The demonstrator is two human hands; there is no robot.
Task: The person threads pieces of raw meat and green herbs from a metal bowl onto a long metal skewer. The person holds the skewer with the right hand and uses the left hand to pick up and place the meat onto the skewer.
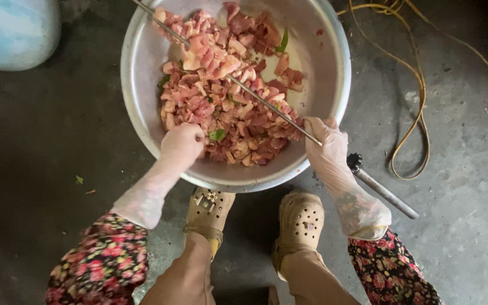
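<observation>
So the long metal skewer (266, 101) is lying diagonally across the big metal bowl (334, 85), running from the top-left rim down to the lower right, and it's already carrying a bunch of meat pieces bunched up near its far end. The right hand (326, 149) is pinching the near end of it, gloved fingers closed tight on the thin rod just above the bowl's edge. Holding it low and at that slant is keeping the point resting over the pile, which I'd guess makes loading easier.

The left hand (181, 146), also gloved, is curled into a loose fist down in the chopped raw meat (227, 113), closed around what looks like a chunk or two, though I can't see exactly what's inside it. The meat is sitting heaped toward the left and middle of the bowl, with some green leaf bits mixed in.

The bowl is sitting on the concrete floor (470, 197) right in front of the person's tan clogs (300, 223), so everything's in easy reach while squatting. A grey metal pipe (382, 192) is lying just beside the right wrist, and a yellow cord (419, 96) is looping off to the right.
</observation>
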